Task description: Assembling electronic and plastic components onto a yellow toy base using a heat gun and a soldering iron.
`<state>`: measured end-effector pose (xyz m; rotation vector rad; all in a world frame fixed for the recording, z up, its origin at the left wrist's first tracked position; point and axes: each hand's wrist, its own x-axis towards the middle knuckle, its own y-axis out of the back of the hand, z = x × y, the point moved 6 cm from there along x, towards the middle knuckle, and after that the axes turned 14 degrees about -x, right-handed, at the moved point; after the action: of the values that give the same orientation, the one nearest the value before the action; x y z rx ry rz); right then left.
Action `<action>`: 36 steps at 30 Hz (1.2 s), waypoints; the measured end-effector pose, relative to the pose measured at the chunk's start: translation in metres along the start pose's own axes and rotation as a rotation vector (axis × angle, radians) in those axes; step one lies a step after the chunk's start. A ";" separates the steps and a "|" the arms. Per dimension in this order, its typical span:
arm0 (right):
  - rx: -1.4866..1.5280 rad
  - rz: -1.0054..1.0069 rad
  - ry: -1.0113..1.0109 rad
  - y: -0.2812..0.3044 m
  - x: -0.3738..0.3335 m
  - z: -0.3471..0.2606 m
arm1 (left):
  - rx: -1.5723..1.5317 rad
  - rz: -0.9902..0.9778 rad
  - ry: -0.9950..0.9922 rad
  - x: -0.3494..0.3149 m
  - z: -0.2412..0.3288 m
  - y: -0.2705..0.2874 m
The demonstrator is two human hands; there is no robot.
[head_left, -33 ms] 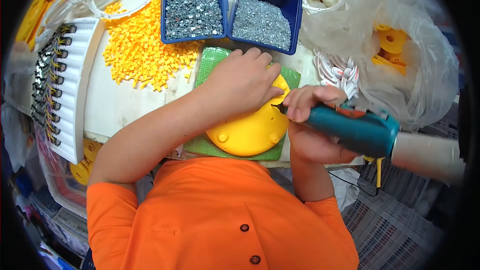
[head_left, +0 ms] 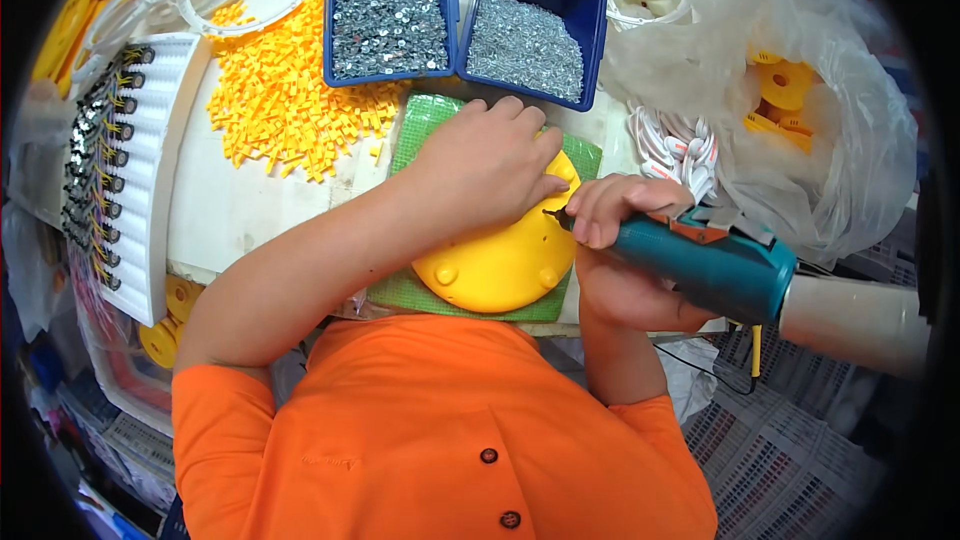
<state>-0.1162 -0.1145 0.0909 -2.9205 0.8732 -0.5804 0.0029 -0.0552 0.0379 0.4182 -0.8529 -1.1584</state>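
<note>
Your desk [head_left: 250,215] spreads pale under everything, crowded along its far edge. At your right a big clear plastic bag [head_left: 860,130] bulges, with yellow parts showing dimly inside it. To your left a white ribbed tray [head_left: 165,160] runs along the desk edge, a row of small dark-and-metal pieces lined up on its outer side. Beside it a loose heap of small yellow plastic bits [head_left: 280,100] lies on the desk. Behind your hands stand two blue bins: the left blue bin [head_left: 392,15] holds shiny flat metal pieces, the right blue bin [head_left: 530,25] holds finer grey screws, and the two touch side by side.

Directly in front of you a green mat [head_left: 420,135] lies on the desk, and on it sits the yellow round cover [head_left: 495,265], domed side up, near the desk's front edge. Your left hand [head_left: 485,165] lies flat over the cover's far part, fingers together and pressing down, not wrapped around anything. Your right hand [head_left: 620,240] has its grip curled tight around the teal electric screwdriver [head_left: 715,265], which lies nearly level, its dark tip meeting the cover's right rim just beside your left fingertips. A bundle of white cables [head_left: 675,150] lies just behind your right hand.
</note>
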 end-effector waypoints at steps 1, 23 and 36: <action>-0.001 -0.002 0.000 0.001 -0.001 0.002 | -0.014 -0.021 0.004 0.000 0.000 0.000; -0.070 -0.256 -0.107 -0.075 -0.007 -0.008 | -0.129 -0.087 -0.005 0.003 -0.013 0.000; -0.156 -0.425 -0.205 -0.082 -0.009 0.007 | -0.157 -0.116 0.093 0.001 -0.015 0.009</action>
<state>-0.0779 -0.0411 0.0931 -3.2512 0.2856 -0.2232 0.0207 -0.0548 0.0352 0.3930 -0.6585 -1.2931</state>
